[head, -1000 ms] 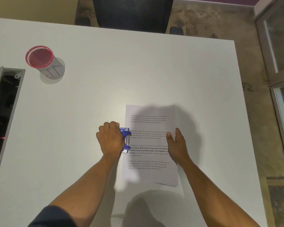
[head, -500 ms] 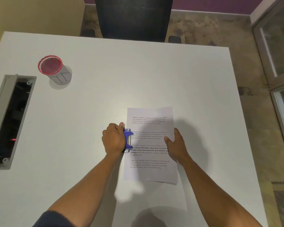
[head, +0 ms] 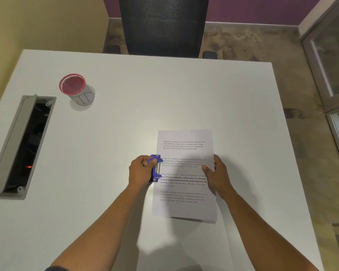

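The small blue hole punch [head: 156, 169] with bare metal rods was found at the middle of the left edge of the white printed sheet of paper [head: 184, 208], which lay on the near right part of the white table [head: 164, 98]. A second before, the punch had been covered from above by the left hand [head: 142, 173], knuckles up, as if pressed down. Now that hand was seen rolled onto its side. Its fingers were curled round the punch's left part, so that more of the blue body and the rods was exposed. The right hand [head: 217, 177] was kept at the sheet's right edge throughout, the edge pinched with the thumb on the print and the fingers hidden beneath. A dark shadow was shown under the sheet's near edge, so that edge was judged to be raised off the table. The press was therefore taken as finished and the punch as ready to be drawn off the paper. Whether holes had been cut could not be told, the margin being hidden. The red mesh pen cup [head: 74, 89] at the far left was left untouched.
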Tool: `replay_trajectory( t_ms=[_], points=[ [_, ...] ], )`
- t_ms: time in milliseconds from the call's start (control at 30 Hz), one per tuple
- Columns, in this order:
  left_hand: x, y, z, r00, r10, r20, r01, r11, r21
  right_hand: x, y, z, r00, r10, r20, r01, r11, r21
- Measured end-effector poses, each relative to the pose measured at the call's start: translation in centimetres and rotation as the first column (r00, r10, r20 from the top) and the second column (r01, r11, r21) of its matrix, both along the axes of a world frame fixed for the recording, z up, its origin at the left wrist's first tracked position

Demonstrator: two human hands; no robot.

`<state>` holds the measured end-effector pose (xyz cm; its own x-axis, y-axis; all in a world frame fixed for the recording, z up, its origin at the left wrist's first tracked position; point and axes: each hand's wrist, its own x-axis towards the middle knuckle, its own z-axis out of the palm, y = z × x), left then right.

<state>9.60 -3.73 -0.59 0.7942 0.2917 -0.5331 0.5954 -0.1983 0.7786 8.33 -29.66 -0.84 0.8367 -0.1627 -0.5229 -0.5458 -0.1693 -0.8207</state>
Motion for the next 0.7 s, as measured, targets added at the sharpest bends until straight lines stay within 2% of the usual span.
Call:
replay_trajectory(
  t_ms=[267,533,600,700],
  points=[
    [-0.2,1.2,0.2,1.0,0.017,0.002,-0.017,0.992,0.125,-2.1,-2.3,1.8,0.998,-0.046,0.038,0.047,0.999,-0.024],
    [-0.6,1.5,0.6,0.998,0.062,0.006,-0.063,0.985,0.159,-5.5,-3.7,3.4,0.993,-0.109,0.052,0.109,0.994,0.001],
    [-1.0,1.6,1.2,0.997,0.061,0.045,-0.068,0.979,0.191,-6.2,-3.7,3.9,0.991,-0.117,0.065,0.115,0.993,0.031],
    [-2.0,1.2,2.6,0.982,-0.024,0.187,-0.04,0.943,0.332,-7.1,-3.2,4.6,0.989,-0.124,0.085,0.12,0.991,0.054]
  ],
)
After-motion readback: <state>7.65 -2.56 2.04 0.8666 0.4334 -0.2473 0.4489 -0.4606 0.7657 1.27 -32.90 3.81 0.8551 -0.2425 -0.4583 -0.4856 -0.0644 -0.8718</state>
